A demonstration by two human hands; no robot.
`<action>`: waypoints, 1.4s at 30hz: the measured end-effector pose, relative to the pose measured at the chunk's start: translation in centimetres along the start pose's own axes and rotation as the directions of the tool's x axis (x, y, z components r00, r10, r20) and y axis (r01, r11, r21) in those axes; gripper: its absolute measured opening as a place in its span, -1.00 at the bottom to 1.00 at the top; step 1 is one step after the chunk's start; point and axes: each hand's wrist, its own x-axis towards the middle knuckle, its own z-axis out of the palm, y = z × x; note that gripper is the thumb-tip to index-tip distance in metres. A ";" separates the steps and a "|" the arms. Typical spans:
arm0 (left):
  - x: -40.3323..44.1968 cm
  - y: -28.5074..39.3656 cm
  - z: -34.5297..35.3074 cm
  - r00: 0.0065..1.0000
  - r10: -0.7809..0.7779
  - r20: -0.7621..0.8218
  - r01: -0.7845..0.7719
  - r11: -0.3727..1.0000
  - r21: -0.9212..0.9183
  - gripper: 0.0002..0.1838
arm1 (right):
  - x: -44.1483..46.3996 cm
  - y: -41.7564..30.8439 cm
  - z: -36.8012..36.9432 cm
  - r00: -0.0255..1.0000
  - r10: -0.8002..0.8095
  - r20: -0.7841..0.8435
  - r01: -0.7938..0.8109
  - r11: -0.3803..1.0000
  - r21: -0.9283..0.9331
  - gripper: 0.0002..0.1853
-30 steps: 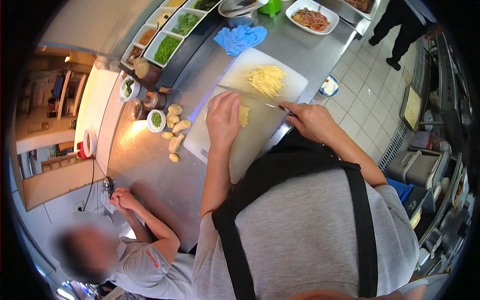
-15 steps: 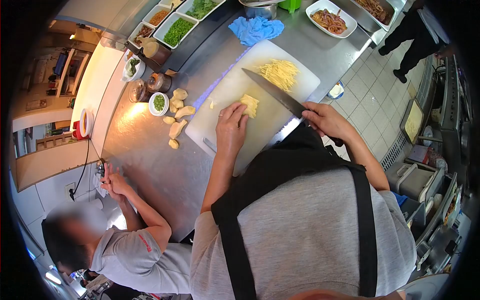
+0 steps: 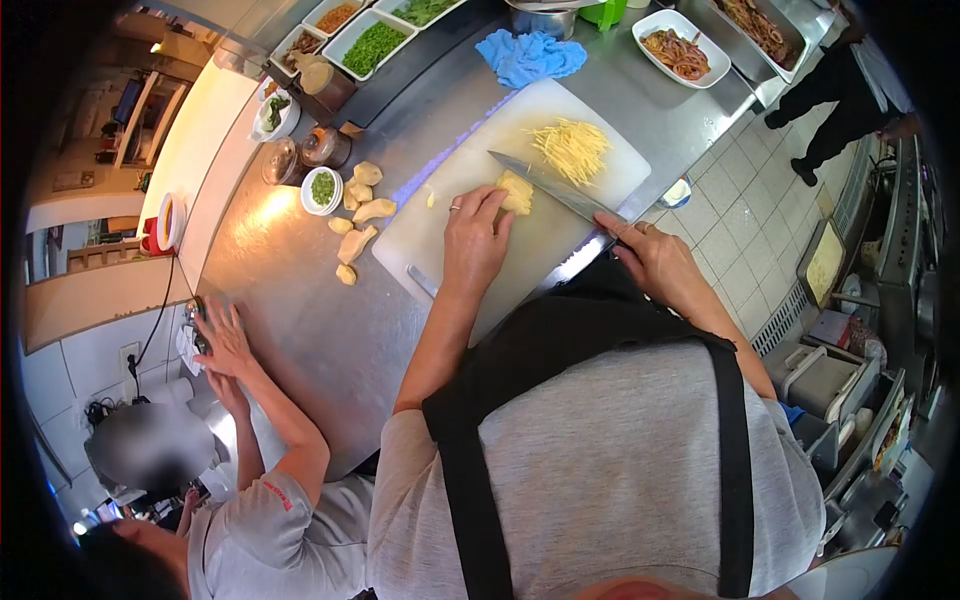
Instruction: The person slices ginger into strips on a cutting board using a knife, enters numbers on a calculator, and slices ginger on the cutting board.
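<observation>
Right grip [image 3: 655, 262] clamps the knife [image 3: 553, 187], left grip [image 3: 477, 240] unshredded slices [image 3: 517, 194]; shreds [image 3: 572, 150] beyond look finished, root pieces [image 3: 375, 210] farther left apparently remain.

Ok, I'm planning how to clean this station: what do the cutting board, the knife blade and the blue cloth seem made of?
Cutting board: probably plastic, judging by its pale, slightly translucent, smooth surface.
Knife blade: likely steel, from its grey, metallic look.
Blue cloth: matte and crumpled into soft folds, so fabric or disposable wipe; can't tell which.
</observation>
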 end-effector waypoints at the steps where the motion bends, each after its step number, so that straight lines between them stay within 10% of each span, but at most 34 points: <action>1: 0.1 0.2 0.1 1.000 0.010 -0.018 -0.010 1.000 -0.007 -0.64 | 0.0 -0.1 0.1 1.000 0.004 0.010 -0.004 1.000 0.016 -0.46; 9: 2.2 1.5 1.7 0.997 -0.037 -0.066 0.044 0.994 0.101 -0.51 | 0.5 -0.8 -0.8 0.987 0.098 0.127 -0.134 0.936 0.325 -0.46; 28: 2.1 2.0 3.5 0.977 -0.089 -0.192 0.112 0.987 0.114 -0.63 | 0.0 0.7 1.4 0.998 -0.049 -0.042 0.053 0.994 0.097 -0.44; 42: 1.3 1.3 2.4 0.967 -0.056 -0.249 0.063 0.998 0.017 -0.75 | 0.5 -1.4 -1.1 0.986 0.087 0.142 -0.121 0.960 0.253 -0.46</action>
